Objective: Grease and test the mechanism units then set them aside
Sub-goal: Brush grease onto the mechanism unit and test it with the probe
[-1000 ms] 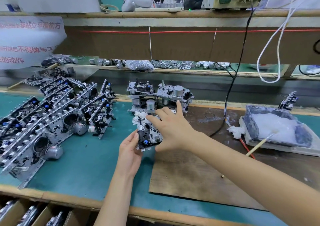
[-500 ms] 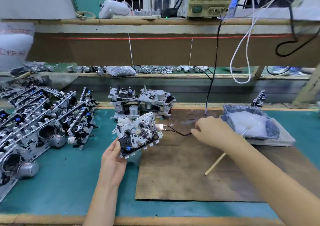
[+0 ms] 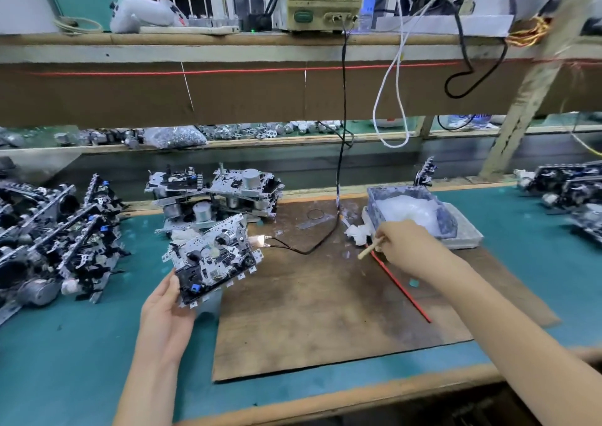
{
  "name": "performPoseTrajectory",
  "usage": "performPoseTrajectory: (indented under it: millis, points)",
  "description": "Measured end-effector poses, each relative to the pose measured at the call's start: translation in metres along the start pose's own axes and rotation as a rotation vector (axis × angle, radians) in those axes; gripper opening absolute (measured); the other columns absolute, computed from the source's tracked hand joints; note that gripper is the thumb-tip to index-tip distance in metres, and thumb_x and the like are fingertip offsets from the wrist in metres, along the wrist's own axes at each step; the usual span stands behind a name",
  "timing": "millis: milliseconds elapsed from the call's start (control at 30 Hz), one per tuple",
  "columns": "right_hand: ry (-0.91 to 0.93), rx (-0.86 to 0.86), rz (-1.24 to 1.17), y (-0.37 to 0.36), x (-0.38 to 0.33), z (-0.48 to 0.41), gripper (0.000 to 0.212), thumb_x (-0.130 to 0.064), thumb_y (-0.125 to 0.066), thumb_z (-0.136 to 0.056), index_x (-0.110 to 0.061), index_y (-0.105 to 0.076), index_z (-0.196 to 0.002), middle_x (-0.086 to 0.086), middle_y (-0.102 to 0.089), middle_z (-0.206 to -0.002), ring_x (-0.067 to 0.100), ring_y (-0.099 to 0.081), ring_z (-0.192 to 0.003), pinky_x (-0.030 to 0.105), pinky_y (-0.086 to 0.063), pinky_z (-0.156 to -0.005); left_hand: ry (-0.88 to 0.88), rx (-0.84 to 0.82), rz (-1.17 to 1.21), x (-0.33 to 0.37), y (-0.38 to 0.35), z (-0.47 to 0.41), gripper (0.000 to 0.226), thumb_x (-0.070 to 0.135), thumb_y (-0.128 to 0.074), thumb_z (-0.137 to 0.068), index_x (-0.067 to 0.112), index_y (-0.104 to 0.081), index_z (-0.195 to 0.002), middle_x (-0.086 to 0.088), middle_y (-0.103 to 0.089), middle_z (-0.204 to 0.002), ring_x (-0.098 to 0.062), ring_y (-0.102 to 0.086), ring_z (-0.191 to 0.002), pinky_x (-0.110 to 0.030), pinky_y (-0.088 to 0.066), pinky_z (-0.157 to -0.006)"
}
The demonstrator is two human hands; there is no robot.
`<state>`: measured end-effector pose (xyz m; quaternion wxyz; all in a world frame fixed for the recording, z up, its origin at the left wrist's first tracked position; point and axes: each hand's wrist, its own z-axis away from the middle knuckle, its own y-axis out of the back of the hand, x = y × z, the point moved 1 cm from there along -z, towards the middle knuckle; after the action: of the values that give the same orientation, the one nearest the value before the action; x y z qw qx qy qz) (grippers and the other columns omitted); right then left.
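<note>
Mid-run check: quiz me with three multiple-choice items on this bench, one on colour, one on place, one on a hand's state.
1. Colour of the bench mat? A yellow; B teal; C white.
2. Relative to the metal mechanism unit held by the left hand, the grey tray of white grease lies: A left; B right, just beyond the right hand; C nearer the camera.
3. The right hand: A open, empty; B pressed flat on the tray; C grips a thin wooden stick.
Answers: B, teal shows around the brown wooden board; B, the tray sits behind that hand's knuckles; C, its fingers curl round the stick.
</note>
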<state>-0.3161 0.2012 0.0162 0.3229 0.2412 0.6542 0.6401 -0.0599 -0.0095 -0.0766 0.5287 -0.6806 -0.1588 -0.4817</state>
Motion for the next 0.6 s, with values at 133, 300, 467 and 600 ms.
performPoseTrajectory:
  millis: [133, 300, 467, 600]
  points:
    - [-0.044, 0.16, 0.008, 0.003, 0.003, -0.004, 0.019, -0.006, -0.039, -0.092, -0.006, -0.055, -0.103, 0.014, -0.062, -0.1, 0.03, -0.055, -0.09, 0.027, -0.034, -0.064, 0.004, -0.01, -0.005, 0.0, -0.001, 0.0, 0.029, 0.009, -0.029, -0.101, 0.009, -0.058, -0.105, 0.007, -0.074, -0.087, -0.004, -0.069, -0.077, -0.016, -0.055, -0.067]
    - [0.076, 0.421, -0.103, 0.02, -0.01, 0.005, 0.017, -0.014, -0.039, -0.096, -0.006, -0.053, -0.089, 0.014, -0.06, -0.081, 0.032, -0.054, -0.077, 0.033, -0.032, -0.057, 0.014, -0.003, -0.019, 0.0, -0.003, 0.0, 0.028, 0.009, -0.031, -0.101, 0.009, -0.059, -0.105, 0.006, -0.074, -0.086, -0.005, -0.069, -0.077, -0.017, -0.055, -0.066]
    - [0.609, 0.561, -0.751, 0.041, -0.056, 0.033, 0.024, -0.012, -0.054, -0.089, -0.005, -0.067, -0.108, 0.0, -0.068, -0.086, 0.007, -0.06, -0.077, 0.014, -0.046, -0.07, 0.02, 0.0, -0.023, 0.0, -0.005, 0.002, 0.027, 0.009, -0.033, -0.1, 0.004, -0.059, -0.106, 0.001, -0.074, -0.086, -0.009, -0.07, -0.076, -0.02, -0.057, -0.067]
    - [0.727, 0.328, -1.019, 0.042, -0.092, 0.049, 0.021, -0.012, -0.052, -0.085, -0.021, -0.065, -0.098, -0.01, -0.065, -0.078, 0.006, -0.062, -0.068, 0.023, -0.053, -0.063, 0.025, 0.021, -0.04, 0.001, -0.005, 0.003, 0.025, 0.008, -0.036, -0.099, 0.002, -0.059, -0.107, -0.001, -0.073, -0.085, -0.011, -0.069, -0.075, -0.022, -0.057, -0.066]
